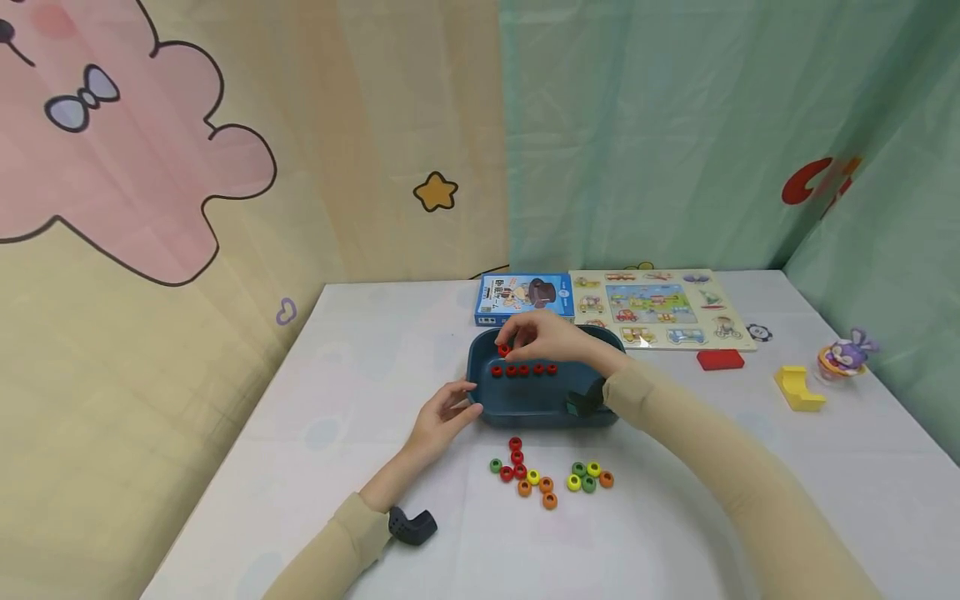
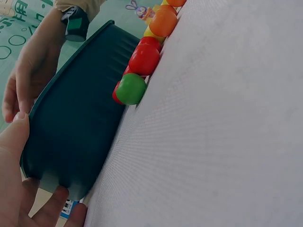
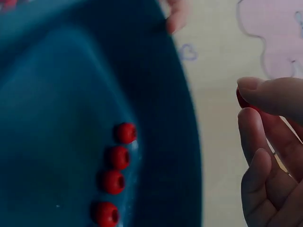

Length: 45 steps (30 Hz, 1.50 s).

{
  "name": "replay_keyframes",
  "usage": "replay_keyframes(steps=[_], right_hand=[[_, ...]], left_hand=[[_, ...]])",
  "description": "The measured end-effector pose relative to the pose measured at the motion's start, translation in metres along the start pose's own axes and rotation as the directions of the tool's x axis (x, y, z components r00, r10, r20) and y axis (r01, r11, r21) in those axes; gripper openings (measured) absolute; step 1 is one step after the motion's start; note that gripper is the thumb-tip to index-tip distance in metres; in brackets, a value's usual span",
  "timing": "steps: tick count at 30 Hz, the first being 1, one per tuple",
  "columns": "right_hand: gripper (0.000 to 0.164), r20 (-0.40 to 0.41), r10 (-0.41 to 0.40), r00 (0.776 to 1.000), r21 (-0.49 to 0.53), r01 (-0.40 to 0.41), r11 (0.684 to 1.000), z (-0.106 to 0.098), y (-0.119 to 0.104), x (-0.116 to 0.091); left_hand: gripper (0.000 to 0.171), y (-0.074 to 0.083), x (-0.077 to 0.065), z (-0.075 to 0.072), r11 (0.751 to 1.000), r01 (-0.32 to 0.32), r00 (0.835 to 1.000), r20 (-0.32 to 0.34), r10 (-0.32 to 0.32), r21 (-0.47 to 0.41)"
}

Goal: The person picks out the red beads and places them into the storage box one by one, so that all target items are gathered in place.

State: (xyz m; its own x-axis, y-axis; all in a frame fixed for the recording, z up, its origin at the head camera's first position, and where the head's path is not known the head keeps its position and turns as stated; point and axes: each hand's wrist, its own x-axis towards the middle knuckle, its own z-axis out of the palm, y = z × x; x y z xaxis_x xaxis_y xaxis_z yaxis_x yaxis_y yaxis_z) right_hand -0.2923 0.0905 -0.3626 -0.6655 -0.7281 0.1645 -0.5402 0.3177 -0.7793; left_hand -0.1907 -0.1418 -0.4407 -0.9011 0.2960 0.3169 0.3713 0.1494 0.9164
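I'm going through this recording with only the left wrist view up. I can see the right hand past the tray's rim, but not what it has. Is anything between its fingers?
Observer: Yes, the right hand pinches a red bead.
Operator: The wall blocks my view. What lies inside?
Observer: A row of five red beads lies on the floor of the tray.
Operator: At the bottom I catch just a sliver of a blue box. What is next to it?
Observer: A picture board lies beside it, on its right in the head view.
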Motion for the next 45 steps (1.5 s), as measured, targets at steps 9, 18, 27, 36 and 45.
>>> replay_keyframes(steps=[9, 18, 27, 36, 45], right_hand=[[0.027, 0.156, 0.114, 0.981, -0.076, -0.103, 0.992, 0.01, 0.024, 0.029], [0.026, 0.205, 0.189, 0.96, -0.103, -0.171, 0.98, 0.022, 0.031, 0.039], [0.023, 0.209, 0.184, 0.961, -0.168, -0.15, 0.974, 0.034, 0.044, 0.039], [0.022, 0.216, 0.206, 0.954, -0.212, -0.16, 0.964, 0.036, 0.045, 0.039], [0.026, 0.171, 0.116, 0.979, -0.16, -0.088, 0.983, 0.017, 0.023, 0.031]], left_hand=[[0.04, 0.002, 0.0, -0.002, 0.999, 0.032, 0.999, 0.012, -0.032, 0.017], [0.04, 0.002, 0.002, -0.002, 0.999, 0.035, 0.999, 0.023, -0.035, 0.007], [0.041, 0.002, 0.002, -0.002, 0.999, 0.043, 0.999, 0.029, -0.044, 0.003], [0.038, 0.002, 0.001, -0.002, 0.999, 0.045, 0.999, 0.013, -0.046, 0.011], [0.04, 0.001, -0.002, -0.002, 0.998, 0.052, 0.998, 0.02, -0.052, 0.025]])
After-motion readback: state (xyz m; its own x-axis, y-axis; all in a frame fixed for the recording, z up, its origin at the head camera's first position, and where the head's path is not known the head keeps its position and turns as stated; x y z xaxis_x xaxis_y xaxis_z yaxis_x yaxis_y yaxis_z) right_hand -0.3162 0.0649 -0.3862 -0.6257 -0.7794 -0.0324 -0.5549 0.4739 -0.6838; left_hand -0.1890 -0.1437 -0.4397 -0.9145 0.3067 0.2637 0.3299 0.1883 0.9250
